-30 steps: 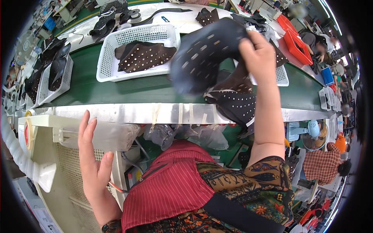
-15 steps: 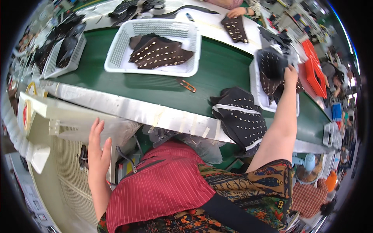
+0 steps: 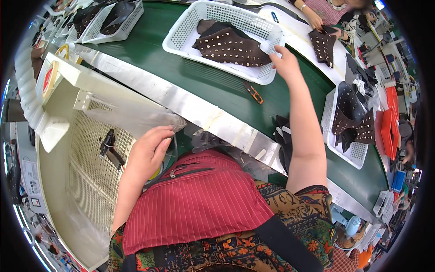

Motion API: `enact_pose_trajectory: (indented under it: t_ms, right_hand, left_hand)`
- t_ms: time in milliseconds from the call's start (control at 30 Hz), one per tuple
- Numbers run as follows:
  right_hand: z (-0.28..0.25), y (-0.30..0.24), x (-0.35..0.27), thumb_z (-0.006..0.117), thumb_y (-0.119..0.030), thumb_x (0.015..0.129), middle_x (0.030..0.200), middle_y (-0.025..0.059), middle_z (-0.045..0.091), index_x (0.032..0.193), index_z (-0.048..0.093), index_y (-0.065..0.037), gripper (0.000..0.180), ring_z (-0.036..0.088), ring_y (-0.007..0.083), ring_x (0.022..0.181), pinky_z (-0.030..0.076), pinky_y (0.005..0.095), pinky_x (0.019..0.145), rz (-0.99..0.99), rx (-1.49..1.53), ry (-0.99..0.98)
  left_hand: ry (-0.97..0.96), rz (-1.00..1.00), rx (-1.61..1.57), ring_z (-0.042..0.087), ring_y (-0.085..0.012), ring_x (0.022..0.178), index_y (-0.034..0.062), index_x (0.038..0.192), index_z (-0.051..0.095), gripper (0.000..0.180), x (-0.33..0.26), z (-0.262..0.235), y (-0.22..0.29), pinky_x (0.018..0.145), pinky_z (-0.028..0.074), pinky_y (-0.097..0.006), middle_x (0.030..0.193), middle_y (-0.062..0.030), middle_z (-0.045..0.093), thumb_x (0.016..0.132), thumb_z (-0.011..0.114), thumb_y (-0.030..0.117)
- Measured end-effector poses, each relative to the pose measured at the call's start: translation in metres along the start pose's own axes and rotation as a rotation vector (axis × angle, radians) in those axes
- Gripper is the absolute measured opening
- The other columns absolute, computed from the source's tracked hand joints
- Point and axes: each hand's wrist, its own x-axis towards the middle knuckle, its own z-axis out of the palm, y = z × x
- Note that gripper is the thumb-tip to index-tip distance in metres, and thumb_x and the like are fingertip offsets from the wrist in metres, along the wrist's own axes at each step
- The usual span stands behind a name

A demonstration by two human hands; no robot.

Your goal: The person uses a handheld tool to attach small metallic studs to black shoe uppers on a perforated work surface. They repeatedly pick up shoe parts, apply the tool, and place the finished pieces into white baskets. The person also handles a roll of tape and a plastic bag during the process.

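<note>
My right hand (image 3: 286, 65) reaches over the green conveyor belt (image 3: 149, 41) to the right end of a white plastic basket (image 3: 219, 68). Its thumb and fingers are apart at the rim, beside the brown leather piece with punched holes (image 3: 233, 47) inside; no piece is in its grasp. My left hand (image 3: 152, 152) hangs empty with bent fingers near a clear plastic bag (image 3: 136, 115). Under my right forearm lies a black dotted piece (image 3: 283, 140), mostly hidden. A small orange-handled tool (image 3: 253, 93) rests on the belt by the basket.
To the right, another white basket (image 3: 349, 154) holds dark punched pieces; a third basket (image 3: 122, 34) stands far left. Across the belt, a co-worker's hands (image 3: 315, 20) hold a punched piece (image 3: 322, 47). A metal edge (image 3: 190, 109) runs before me, beside a cream mesh-bottomed bin (image 3: 86, 167).
My right hand has left the right basket, where the dark piece stays, and come to the middle basket. My left hand has come down and inward. The whole view has turned.
</note>
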Motion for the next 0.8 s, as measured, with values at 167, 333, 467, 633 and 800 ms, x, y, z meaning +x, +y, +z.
enact_pose_trajectory:
  t_ms: [167,333,467,633,800]
  right_hand:
    - [0.049,0.01,0.048,0.06,-0.027,0.078,0.081,0.0171,0.067,0.082,0.069,0.001,0.03,0.066,0.0285,0.07,0.052,0.0381,0.07,0.219,-0.427,-0.35]
    - [0.029,-0.066,0.009,0.061,-0.045,0.081,0.088,0.0189,0.064,0.082,0.068,-0.002,0.043,0.062,0.0343,0.083,0.048,0.0423,0.075,-0.278,-0.502,0.018]
    - [-0.012,-0.112,-0.016,0.065,-0.015,0.081,0.076,0.0103,0.06,0.074,0.063,-0.005,0.013,0.059,0.0285,0.066,0.047,0.0347,0.059,-0.992,-0.261,0.404]
    - [-0.058,-0.175,-0.065,0.05,-0.021,0.09,0.08,0.0164,0.061,0.08,0.064,0.004,0.029,0.06,0.0289,0.072,0.048,0.0349,0.066,-1.285,-0.104,0.565]
    - [-0.039,-0.218,-0.122,0.042,-0.032,0.094,0.076,0.0167,0.06,0.081,0.064,0.005,0.045,0.06,0.029,0.07,0.048,0.0356,0.065,-1.342,-0.063,0.441]
  left_hand:
    - [-0.001,-0.066,0.013,0.058,-0.0282,0.101,-0.0006,0.103,0.06,0.019,-0.013,-0.01,-0.003,0.087,0.045,-0.033,0.11,-0.0138,0.062,0.088,0.051,0.006]
    - [0.045,-0.116,-0.019,0.058,-0.0286,0.101,-0.0008,0.104,0.06,0.019,-0.033,-0.016,-0.021,0.089,0.044,-0.034,0.111,-0.014,0.061,0.088,0.051,0.006]
    - [0.104,-0.121,-0.062,0.059,-0.0273,0.099,0.0006,0.105,0.06,0.02,-0.038,-0.024,-0.028,0.086,0.046,-0.033,0.108,-0.0132,0.062,0.089,0.052,0.009]
    - [0.277,-0.099,-0.213,0.06,-0.0264,0.098,0.0031,0.116,0.056,0.028,-0.036,-0.033,-0.026,0.086,0.046,-0.033,0.108,-0.0136,0.061,0.089,0.052,0.011]
    - [0.243,0.048,-0.436,0.044,-0.0236,0.123,0.0019,0.133,0.039,0.064,-0.029,-0.043,-0.019,0.101,0.034,-0.036,0.137,-0.0133,0.041,0.084,0.061,0.037]
